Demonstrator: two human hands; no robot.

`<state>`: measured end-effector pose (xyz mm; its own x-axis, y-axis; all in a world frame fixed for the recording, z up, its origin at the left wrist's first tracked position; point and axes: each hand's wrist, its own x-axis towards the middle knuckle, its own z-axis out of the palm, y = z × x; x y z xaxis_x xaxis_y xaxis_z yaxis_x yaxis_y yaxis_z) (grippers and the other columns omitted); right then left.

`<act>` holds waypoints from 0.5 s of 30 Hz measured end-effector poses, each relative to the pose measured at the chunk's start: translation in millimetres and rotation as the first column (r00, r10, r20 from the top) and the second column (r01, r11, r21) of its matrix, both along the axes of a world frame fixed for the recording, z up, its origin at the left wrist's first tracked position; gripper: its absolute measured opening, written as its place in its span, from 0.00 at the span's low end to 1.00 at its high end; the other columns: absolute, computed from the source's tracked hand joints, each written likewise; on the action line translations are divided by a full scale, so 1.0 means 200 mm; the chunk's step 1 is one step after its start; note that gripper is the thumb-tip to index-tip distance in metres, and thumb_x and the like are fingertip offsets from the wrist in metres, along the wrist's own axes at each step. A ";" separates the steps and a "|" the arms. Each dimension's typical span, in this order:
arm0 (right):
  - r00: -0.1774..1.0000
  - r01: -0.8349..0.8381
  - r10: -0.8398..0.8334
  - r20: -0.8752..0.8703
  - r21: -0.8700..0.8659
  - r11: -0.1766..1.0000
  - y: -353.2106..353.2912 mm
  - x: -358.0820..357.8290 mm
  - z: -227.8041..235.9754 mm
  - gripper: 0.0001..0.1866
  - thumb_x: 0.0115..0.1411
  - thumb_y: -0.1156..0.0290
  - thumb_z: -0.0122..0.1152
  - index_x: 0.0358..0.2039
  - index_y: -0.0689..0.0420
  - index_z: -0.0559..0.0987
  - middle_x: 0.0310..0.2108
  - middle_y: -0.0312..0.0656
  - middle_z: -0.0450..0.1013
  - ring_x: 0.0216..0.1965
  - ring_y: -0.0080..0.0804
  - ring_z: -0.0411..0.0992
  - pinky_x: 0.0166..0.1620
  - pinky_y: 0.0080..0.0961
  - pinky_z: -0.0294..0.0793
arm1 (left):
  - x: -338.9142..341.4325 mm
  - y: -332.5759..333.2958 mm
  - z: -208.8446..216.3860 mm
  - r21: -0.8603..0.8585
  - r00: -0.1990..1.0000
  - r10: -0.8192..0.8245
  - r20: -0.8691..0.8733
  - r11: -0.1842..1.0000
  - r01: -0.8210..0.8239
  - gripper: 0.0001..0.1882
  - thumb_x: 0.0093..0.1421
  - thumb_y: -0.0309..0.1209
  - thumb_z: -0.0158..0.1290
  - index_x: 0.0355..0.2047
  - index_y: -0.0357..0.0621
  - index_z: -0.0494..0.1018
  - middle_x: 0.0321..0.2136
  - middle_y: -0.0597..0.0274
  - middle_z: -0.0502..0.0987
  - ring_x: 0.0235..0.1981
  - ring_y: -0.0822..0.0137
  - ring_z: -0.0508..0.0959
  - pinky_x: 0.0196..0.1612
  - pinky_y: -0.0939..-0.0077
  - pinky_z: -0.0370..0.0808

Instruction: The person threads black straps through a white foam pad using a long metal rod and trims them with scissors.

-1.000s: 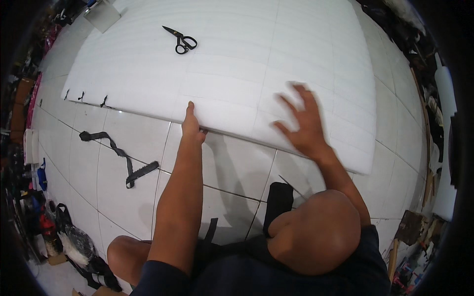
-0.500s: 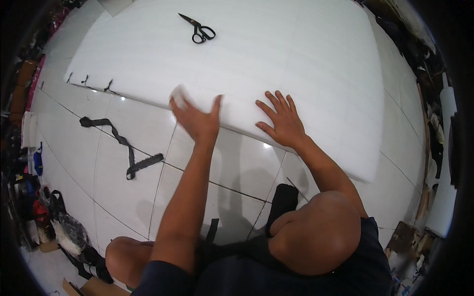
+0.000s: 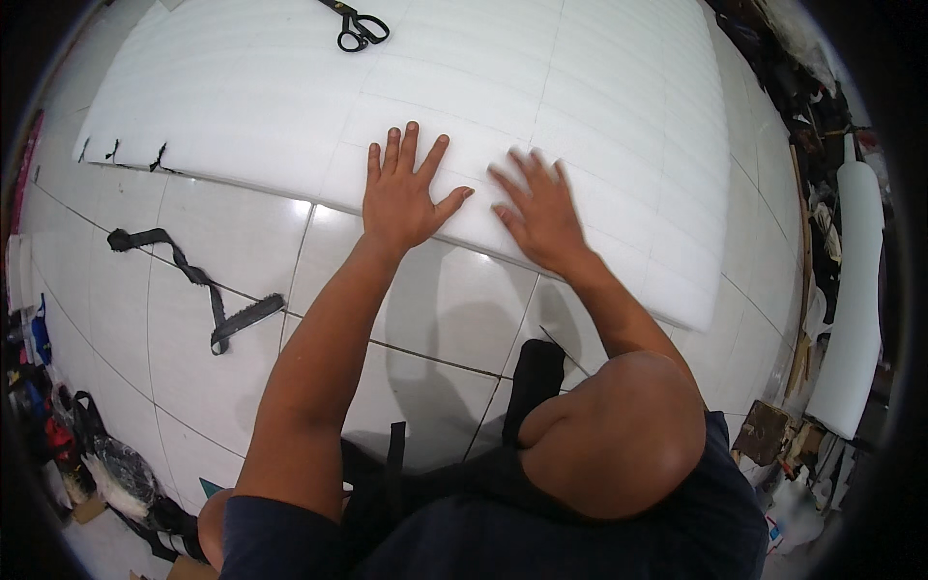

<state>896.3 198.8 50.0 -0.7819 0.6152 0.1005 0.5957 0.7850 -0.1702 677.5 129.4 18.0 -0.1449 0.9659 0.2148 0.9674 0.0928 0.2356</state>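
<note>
A large white foam sheet [image 3: 619, 116] lies on the tiled floor in front of me. My left hand [image 3: 404, 193] rests flat on its near part, fingers spread, holding nothing. Beside it on the right, my right hand [image 3: 543, 215] is over the same sheet with its fingers apart; their tips are smeared by motion. Black-handled scissors [image 3: 354, 33] lie on the sheet farther off, the blade end cut off by the top of the view. Small black ties or threads [image 3: 159, 157] show along the sheet's near left edge.
A twisted dark strip of fabric [image 3: 198, 275] lies on the white floor tiles [image 3: 106, 300] at the left. Along the right wall stand a white foam roll [image 3: 851, 300] and scrap piles. Bags and plastic-wrapped things [image 3: 121, 464] crowd the lower left.
My left hand has moved to the right and farther forward, settling flat on the foam. My right hand has shifted slightly left. The whole view has shifted, so the scissors appear higher and farther left.
</note>
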 end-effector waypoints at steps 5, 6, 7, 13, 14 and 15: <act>0.998 0.025 -0.023 0.054 -0.024 0.999 0.00 -0.05 -0.05 0.27 0.69 0.50 0.41 0.66 0.43 0.64 0.69 0.44 0.53 0.71 0.46 0.45 0.71 0.50 0.37 | -0.05 0.01 0.04 -0.026 1.000 -0.007 0.017 1.000 0.007 0.41 0.61 0.63 0.46 0.69 0.57 0.56 0.69 0.42 0.50 0.70 0.42 0.48 0.70 0.45 0.41; 0.999 0.018 -0.016 0.048 -0.043 0.999 0.00 -0.04 -0.05 0.27 0.70 0.49 0.40 0.66 0.43 0.64 0.69 0.43 0.53 0.72 0.45 0.44 0.71 0.50 0.36 | -0.07 -0.01 0.06 0.008 0.992 -0.016 0.121 1.000 0.015 0.36 0.62 0.54 0.52 0.66 0.51 0.60 0.67 0.41 0.55 0.69 0.42 0.53 0.69 0.49 0.48; 0.999 0.018 -0.017 0.040 -0.043 0.999 0.00 -0.03 -0.06 0.27 0.70 0.49 0.40 0.66 0.43 0.64 0.69 0.43 0.53 0.72 0.45 0.44 0.71 0.50 0.36 | -0.11 -0.03 0.09 0.141 0.945 -0.017 0.326 0.990 -0.030 0.32 0.61 0.45 0.54 0.62 0.46 0.63 0.63 0.42 0.60 0.66 0.44 0.58 0.67 0.53 0.53; 1.000 0.012 -0.012 -0.003 -0.067 0.998 0.02 -0.01 -0.05 0.27 0.70 0.50 0.40 0.66 0.43 0.64 0.69 0.42 0.53 0.71 0.45 0.44 0.72 0.48 0.36 | -0.69 -0.79 -0.06 0.169 0.896 0.272 0.352 0.923 -0.346 0.22 0.43 0.27 0.55 0.42 0.35 0.72 0.38 0.47 0.73 0.43 0.47 0.72 0.50 0.57 0.68; 1.000 0.011 -0.012 -0.010 -0.075 0.997 0.02 -0.01 -0.06 0.27 0.70 0.50 0.39 0.66 0.43 0.64 0.69 0.42 0.53 0.72 0.44 0.44 0.72 0.47 0.35 | -0.75 -0.96 -0.08 0.041 0.916 0.312 0.253 0.942 -0.333 0.24 0.43 0.28 0.56 0.44 0.36 0.71 0.39 0.47 0.73 0.43 0.46 0.72 0.50 0.55 0.68; 1.000 0.019 -0.019 -0.002 -0.053 0.998 0.03 -0.02 -0.06 0.26 0.70 0.50 0.40 0.66 0.42 0.64 0.70 0.41 0.52 0.72 0.43 0.44 0.72 0.47 0.35 | -0.77 -1.10 -0.09 -0.094 0.928 0.343 0.147 0.938 -0.333 0.25 0.44 0.30 0.56 0.45 0.37 0.71 0.39 0.46 0.72 0.44 0.46 0.72 0.50 0.54 0.68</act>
<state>892.8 204.3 38.5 -0.7701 0.6342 0.0692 0.6097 0.7636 -0.2126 524.3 -90.5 0.1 -0.4922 0.8648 0.0994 0.8263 0.4283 0.3658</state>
